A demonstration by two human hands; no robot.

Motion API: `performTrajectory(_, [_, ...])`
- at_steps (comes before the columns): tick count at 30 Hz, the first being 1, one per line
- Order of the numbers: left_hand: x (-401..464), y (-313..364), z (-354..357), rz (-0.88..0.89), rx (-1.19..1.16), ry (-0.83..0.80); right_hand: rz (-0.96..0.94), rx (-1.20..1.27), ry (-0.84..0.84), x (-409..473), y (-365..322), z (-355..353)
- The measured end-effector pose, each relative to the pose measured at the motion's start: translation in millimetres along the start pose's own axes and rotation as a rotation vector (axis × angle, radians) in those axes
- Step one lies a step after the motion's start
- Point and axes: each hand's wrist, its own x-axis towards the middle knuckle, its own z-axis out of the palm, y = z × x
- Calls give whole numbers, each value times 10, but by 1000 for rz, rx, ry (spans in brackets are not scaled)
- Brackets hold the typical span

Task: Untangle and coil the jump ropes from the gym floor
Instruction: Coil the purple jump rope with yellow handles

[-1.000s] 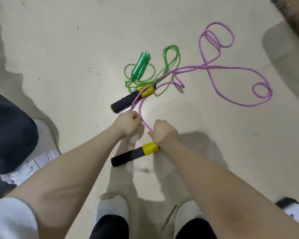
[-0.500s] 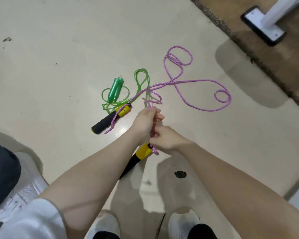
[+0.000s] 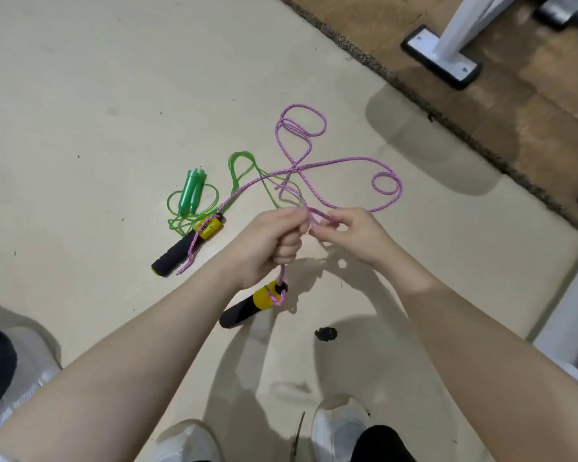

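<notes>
Hands raised over floor: left hand (image 3: 271, 240) fisted on pink braided jump rope (image 3: 317, 191), yellow-and-black foam handle (image 3: 252, 306) dangling below fist, right hand (image 3: 351, 233) pinching the strand just beside it; pulling likely tightens the crossing beyond, snagging green plastic rope (image 3: 244, 171).

Gym: pale floor (image 3: 114, 78), brown mat (image 3: 514, 111), white equip. frame w/ base plate (image 3: 442, 58).

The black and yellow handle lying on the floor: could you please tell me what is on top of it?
The pink rope runs lengthwise over the handle on the floor, and green rope loops meet its yellow end. Whether any rope passes underneath is hidden.
</notes>
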Motion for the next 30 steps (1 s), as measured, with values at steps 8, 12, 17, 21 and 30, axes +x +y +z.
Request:
performTrajectory(8, [-33,16,-301,150,-576,292,409,85,-443,-192,-5,-69])
performTrajectory(12, [45,-128,-370,142,-583,394,586,-194,-906,-302,-298,-12])
performTrajectory(17, [88,-225,-144,-50,-99,292,338,-28,-1045,-314,-718,-77])
performTrajectory(21, [-50,-199,79,-298,-62,-62,99,157,-500,-215,-751,-237])
performTrajectory(30, [-98,-20,-92,-98,-424,-583,-2,-54,1,-168,-299,-18])
